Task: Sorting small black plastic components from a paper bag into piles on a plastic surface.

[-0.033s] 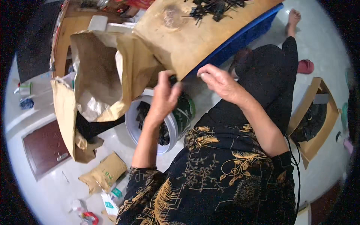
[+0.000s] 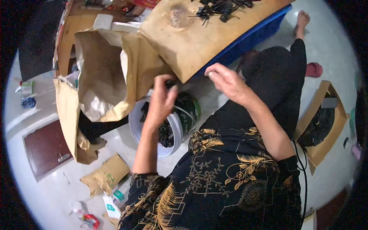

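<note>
My left hand [image 2: 162, 101] is over the bucket, its thumb and fingers curled round a small black piece [image 2: 170, 83], partly hidden and blurred. To its right, my right hand [image 2: 229, 85] is pinched in front of the table's corner; whatever its fingertips hold is too small to tell. Below the left hand stands a bucket [image 2: 177, 142] with a pale inside and dark green outside, holding many black pieces [image 2: 166, 134]. A pile of black parts [image 2: 223, 9] with thin stems lies on the tan tabletop [image 2: 184, 50].
A big open paper sack [image 2: 130, 69] stands left of the bucket. A cardboard box [image 2: 312, 155] with black items lies on the floor at right. Lower left are a brown packet [image 2: 109, 174] and a brown panel [image 2: 46, 149]. A pink slipper [image 2: 314, 69] lies beyond my leg.
My left hand has shifted a little to the left with the black piece. My right hand has moved slightly right, so the hands are farther apart.
</note>
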Demonstrator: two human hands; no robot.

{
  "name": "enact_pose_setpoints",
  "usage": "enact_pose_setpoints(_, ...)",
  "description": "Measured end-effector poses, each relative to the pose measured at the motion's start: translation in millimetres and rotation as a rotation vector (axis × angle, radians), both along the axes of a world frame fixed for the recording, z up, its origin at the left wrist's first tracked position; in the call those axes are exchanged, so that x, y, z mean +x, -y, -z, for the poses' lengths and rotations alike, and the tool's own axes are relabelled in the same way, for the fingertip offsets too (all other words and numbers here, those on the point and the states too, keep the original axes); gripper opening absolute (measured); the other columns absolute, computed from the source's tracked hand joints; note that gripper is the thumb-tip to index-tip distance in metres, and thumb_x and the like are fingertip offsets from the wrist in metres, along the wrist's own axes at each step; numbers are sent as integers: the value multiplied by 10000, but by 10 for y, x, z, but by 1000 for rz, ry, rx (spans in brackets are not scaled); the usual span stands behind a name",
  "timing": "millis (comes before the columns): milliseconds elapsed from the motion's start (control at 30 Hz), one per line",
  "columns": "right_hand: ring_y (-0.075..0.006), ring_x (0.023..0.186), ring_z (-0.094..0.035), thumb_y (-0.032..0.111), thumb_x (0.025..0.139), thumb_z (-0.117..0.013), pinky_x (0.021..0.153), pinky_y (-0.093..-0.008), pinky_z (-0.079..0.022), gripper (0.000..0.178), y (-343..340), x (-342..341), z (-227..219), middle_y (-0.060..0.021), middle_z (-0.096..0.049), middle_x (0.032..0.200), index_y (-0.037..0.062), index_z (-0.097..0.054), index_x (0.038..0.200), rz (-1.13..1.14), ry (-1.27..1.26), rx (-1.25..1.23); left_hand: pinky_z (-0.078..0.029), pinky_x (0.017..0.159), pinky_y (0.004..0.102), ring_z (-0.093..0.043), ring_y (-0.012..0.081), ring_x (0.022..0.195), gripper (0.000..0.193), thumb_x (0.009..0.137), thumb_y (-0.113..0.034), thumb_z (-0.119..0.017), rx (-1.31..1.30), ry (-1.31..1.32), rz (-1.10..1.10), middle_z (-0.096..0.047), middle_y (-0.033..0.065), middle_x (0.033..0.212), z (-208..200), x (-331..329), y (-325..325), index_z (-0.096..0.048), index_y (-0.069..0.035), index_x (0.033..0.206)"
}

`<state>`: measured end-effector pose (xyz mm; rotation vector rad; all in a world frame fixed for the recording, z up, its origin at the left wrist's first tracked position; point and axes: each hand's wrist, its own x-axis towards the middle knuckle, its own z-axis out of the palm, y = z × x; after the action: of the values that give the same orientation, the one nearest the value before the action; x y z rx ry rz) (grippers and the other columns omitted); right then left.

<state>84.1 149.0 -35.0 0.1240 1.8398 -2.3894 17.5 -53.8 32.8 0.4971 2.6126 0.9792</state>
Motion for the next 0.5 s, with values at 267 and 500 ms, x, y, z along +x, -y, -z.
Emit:
enact_pose_setpoints(267,-30,547,-362,238,908,-471,493,-187,-329,206,78,-38,203,59,-392,623,38,-523,904,189,-155,57,-438,743,437,-554,392,870,286,816,-211,-519,-859,12,-47,-591,214,919,-65,381,1238,-502,-112,1084)
enact_pose_setpoints(500,-31,542,-341,233,911,-462,482,-182,-307,208,-14,23,98,62,-365,620,30,-509,906,181,-87,24,-446,621,351,-561,327,675,130,820,-137,-542,-181,-288,90,-557,181,748,51,-160,78,-547,-22,880)
